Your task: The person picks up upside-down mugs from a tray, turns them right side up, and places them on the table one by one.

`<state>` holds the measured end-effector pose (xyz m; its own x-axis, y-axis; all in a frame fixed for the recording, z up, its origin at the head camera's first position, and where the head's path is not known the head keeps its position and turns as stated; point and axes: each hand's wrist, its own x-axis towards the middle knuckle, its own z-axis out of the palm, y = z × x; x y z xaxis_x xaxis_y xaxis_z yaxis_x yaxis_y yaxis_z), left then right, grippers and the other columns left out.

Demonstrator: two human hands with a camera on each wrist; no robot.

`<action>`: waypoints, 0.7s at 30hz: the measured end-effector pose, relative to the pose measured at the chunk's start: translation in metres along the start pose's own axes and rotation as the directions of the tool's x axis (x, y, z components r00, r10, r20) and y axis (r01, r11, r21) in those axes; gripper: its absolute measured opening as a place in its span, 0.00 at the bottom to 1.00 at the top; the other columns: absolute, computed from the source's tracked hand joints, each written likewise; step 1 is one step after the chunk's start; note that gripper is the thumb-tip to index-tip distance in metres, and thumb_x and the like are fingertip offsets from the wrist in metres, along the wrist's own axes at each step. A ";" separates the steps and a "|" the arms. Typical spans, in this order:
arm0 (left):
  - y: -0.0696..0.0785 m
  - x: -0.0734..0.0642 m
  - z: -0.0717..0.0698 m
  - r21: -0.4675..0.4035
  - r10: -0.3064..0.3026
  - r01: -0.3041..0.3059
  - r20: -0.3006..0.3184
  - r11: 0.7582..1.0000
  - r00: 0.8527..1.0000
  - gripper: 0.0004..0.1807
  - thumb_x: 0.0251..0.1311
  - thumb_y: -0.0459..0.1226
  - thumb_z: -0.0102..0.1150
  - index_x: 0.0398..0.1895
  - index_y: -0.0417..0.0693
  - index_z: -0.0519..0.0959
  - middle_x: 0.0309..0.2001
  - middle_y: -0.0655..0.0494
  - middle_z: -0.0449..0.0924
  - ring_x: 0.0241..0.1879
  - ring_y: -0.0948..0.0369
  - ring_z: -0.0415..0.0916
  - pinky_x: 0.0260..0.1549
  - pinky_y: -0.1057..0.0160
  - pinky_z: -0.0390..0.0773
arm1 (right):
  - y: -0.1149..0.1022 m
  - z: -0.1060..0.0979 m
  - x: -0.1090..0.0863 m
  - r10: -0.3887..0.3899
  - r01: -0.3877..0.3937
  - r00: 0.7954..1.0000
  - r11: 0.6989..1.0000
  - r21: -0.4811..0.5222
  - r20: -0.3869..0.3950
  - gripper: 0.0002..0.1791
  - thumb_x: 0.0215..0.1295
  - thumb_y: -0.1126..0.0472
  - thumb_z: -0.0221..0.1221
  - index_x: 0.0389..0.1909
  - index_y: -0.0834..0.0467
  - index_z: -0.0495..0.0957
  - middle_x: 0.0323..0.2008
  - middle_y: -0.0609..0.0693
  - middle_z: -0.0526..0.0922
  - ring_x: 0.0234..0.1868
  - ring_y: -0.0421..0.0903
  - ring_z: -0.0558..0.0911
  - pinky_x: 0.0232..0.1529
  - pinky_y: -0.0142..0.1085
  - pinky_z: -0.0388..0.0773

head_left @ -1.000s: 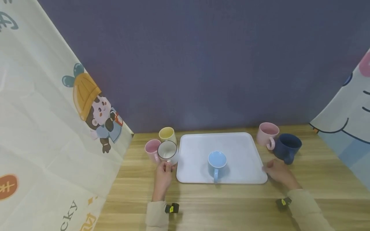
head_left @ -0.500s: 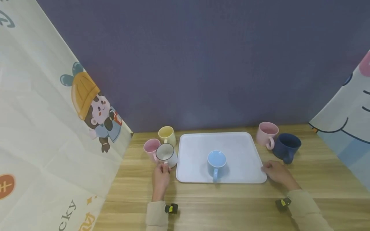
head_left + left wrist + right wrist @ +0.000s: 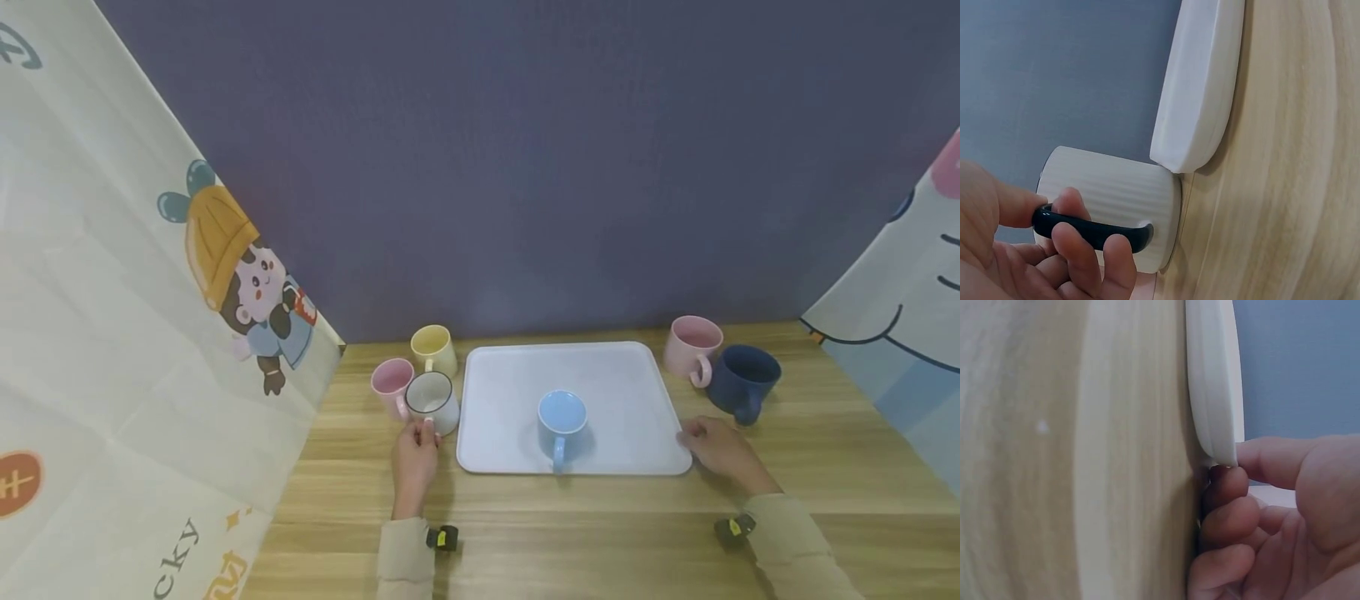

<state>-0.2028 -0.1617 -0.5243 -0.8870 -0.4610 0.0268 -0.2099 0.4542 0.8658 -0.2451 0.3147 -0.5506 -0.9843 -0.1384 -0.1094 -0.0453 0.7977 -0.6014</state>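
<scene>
In the head view my left hand [image 3: 415,458] holds a white mug [image 3: 444,415] with a dark rim, just left of the tray. The left wrist view shows thumb and fingers curled round the mug's dark green handle [image 3: 1100,233]; the ribbed mug stands upright, its base at the table, close by the tray's corner. My right hand [image 3: 722,450] pinches the right edge of the white tray [image 3: 510,375] near its front corner, thumb above and fingers below in the right wrist view. On the tray stands a light blue mug [image 3: 562,421], handle toward me.
A pink mug [image 3: 392,383] and a yellow mug [image 3: 438,354] stand beside and behind the white mug. Right of the tray are another pink mug [image 3: 690,350] and a navy mug [image 3: 742,382]. A dark panel [image 3: 540,167] rises behind the wooden table [image 3: 585,533].
The white mug has shifted slightly left and toward me with my left hand, uncovering the yellow mug's handle. My right hand has stayed at the tray's edge.
</scene>
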 end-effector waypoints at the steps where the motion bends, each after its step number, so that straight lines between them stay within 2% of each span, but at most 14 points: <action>1: 0.000 0.000 0.000 -0.001 0.002 -0.002 -0.003 1.000 1.000 0.16 0.76 0.42 0.50 0.33 0.41 0.79 0.31 0.50 0.83 0.29 0.59 0.72 0.33 0.63 0.70 | 0.000 0.000 0.000 0.000 0.000 1.000 1.000 -0.003 0.000 0.19 0.74 0.55 0.54 0.45 0.70 0.79 0.41 0.65 0.85 0.44 0.62 0.83 0.46 0.55 0.78; 8: 0.000 -0.002 0.000 -0.025 -0.004 0.004 -0.020 1.000 1.000 0.16 0.76 0.42 0.51 0.37 0.38 0.81 0.31 0.48 0.83 0.30 0.59 0.73 0.33 0.63 0.71 | -0.001 -0.001 -0.002 0.003 -0.003 1.000 1.000 -0.002 0.005 0.18 0.74 0.55 0.54 0.45 0.69 0.79 0.42 0.65 0.85 0.44 0.62 0.83 0.45 0.55 0.77; 12: -0.001 -0.002 0.001 -0.010 0.006 -0.006 -0.043 1.000 0.999 0.16 0.75 0.41 0.52 0.37 0.39 0.82 0.31 0.48 0.84 0.30 0.58 0.74 0.33 0.62 0.72 | -0.003 -0.001 -0.002 0.011 -0.011 1.000 1.000 -0.005 0.011 0.18 0.75 0.54 0.54 0.46 0.68 0.79 0.42 0.65 0.85 0.44 0.61 0.83 0.45 0.54 0.77; 16: -0.001 -0.003 0.004 0.002 0.021 -0.021 -0.110 1.000 0.994 0.12 0.73 0.41 0.55 0.39 0.40 0.81 0.33 0.47 0.84 0.32 0.56 0.76 0.34 0.59 0.74 | -0.003 -0.001 -0.003 0.018 -0.018 1.000 1.000 -0.007 0.016 0.19 0.75 0.54 0.53 0.46 0.68 0.78 0.42 0.64 0.84 0.44 0.60 0.83 0.45 0.54 0.77; 19: 0.000 -0.005 0.007 -0.010 0.050 -0.053 -0.224 0.999 0.973 0.08 0.68 0.38 0.61 0.41 0.42 0.79 0.36 0.47 0.83 0.32 0.56 0.76 0.36 0.58 0.73 | -0.004 -0.001 -0.003 0.016 -0.016 1.000 1.000 -0.006 0.014 0.19 0.75 0.54 0.53 0.46 0.68 0.78 0.42 0.64 0.84 0.44 0.60 0.83 0.45 0.54 0.77; 21: 0.004 -0.008 0.009 -0.022 0.086 -0.097 -0.310 0.995 0.947 0.07 0.64 0.35 0.65 0.41 0.43 0.78 0.38 0.48 0.82 0.31 0.59 0.74 0.37 0.59 0.72 | -0.005 -0.002 -0.004 0.013 -0.013 1.000 1.000 -0.008 0.010 0.18 0.75 0.54 0.54 0.45 0.68 0.79 0.42 0.64 0.85 0.44 0.60 0.83 0.46 0.54 0.77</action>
<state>-0.2003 -0.1491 -0.5257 -0.7305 -0.6337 0.2545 -0.1135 0.4801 0.8699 -0.2416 0.3122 -0.5460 -0.9830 -0.1343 -0.1250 -0.0344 0.8042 -0.5934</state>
